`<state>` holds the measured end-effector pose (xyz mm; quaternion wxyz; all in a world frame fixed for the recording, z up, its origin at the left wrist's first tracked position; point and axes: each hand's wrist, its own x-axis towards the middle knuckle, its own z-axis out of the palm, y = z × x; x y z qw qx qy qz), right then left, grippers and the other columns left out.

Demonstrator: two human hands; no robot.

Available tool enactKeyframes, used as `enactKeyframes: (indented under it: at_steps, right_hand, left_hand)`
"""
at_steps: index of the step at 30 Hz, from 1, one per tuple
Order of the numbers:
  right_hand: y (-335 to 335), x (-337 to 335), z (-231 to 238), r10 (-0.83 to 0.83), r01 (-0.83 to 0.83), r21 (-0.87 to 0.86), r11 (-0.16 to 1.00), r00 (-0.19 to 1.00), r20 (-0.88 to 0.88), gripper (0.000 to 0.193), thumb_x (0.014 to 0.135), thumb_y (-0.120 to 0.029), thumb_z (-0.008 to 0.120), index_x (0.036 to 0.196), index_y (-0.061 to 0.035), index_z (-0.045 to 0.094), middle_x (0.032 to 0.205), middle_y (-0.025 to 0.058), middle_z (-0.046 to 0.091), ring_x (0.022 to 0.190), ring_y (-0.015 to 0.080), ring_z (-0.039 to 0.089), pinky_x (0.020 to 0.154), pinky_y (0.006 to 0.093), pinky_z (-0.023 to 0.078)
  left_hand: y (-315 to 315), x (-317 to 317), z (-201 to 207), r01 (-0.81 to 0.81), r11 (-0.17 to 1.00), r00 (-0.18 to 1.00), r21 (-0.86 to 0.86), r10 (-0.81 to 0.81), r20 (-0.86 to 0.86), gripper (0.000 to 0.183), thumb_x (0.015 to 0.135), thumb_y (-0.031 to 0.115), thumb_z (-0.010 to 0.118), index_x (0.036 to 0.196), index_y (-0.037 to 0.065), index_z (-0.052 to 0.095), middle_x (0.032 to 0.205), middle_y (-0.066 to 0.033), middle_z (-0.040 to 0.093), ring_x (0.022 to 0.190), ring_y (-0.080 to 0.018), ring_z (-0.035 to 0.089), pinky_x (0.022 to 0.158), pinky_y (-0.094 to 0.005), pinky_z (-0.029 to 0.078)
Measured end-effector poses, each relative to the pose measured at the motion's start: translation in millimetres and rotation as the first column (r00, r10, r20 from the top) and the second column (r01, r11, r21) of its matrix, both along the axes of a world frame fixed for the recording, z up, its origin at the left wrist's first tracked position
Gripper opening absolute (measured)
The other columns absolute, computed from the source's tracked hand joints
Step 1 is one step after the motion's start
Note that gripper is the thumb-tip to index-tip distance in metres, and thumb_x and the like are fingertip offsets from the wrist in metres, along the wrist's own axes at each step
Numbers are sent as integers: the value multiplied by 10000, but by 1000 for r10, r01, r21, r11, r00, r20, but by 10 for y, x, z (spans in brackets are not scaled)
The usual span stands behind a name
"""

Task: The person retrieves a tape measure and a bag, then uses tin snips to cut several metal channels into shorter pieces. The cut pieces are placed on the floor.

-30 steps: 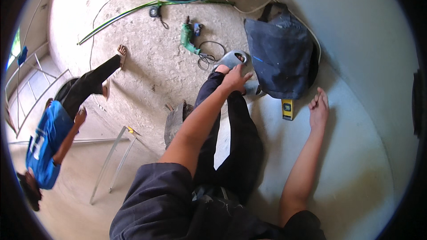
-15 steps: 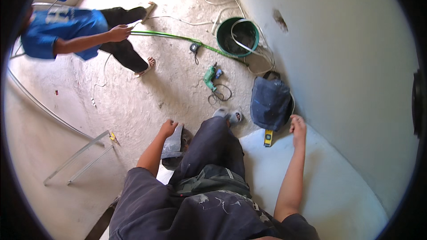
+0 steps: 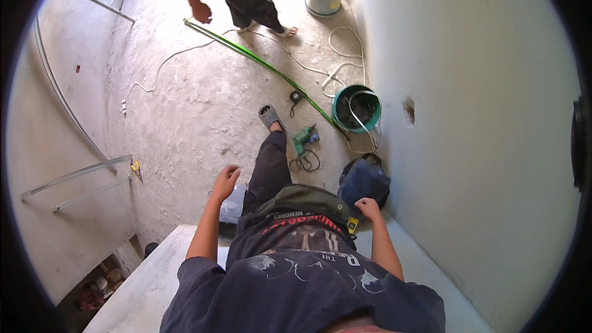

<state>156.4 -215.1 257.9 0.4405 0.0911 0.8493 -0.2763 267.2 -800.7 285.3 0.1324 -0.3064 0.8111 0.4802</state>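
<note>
Rough grey concrete is being shown across the whole floor, grainy and dust-pale. The left hand is being held out from a bent arm, hanging in the air above the floor with the fingers loosely spread; nothing is being gripped by it. The right hand is being lowered at the end of a nearly straight arm, with the fingers curled downward and the knuckles showing. It is being rested just beside a small yellow tool, but whether the grip is closed on that tool or merely pressed on the smooth pale ledge cannot be told, since the fingertips are hidden.

Just beyond the right hand a dark blue cloth bag is being slumped against the plastered wall, soft and creased. Further ahead of that hand a round green bucket is being filled with coiled white cable. Between the two hands, farther out, a green power drill is lying with its black cord looped on the floor. A long thin green bar is being stretched diagonally across the floor, well away from both hands. At its far end another person's hand is being lowered toward it.
</note>
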Motion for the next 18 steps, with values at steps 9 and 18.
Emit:
enactKeyframes:
  at_steps: [9, 18]
  right_hand:
    - [-1531, -2852, 513, 327, -320, 67, 945, 932, -160, 270, 884, -280, 707, 965, -31, 772, 874, 162, 748, 796, 287, 716, 766, 402, 549]
    - [-3813, -5784, 1360, 720, -711, 203, 674, 569, -398, 358, 966, -366, 640, 1003, -21, 731, 978, 223, 725, 934, 406, 689, 835, 479, 530]
  left_hand:
    - [74, -3040, 3726, 964, -236, 102, 120, -90, -991, 394, 1016, 384, 618, 872, 17, 605, 905, -124, 615, 817, -345, 575, 763, -447, 426]
    - [-1227, -3901, 4498, 876, 136, 286, 462, 625, -726, 313, 1048, 255, 508, 903, -22, 504, 890, -117, 500, 784, -247, 506, 725, -384, 404]
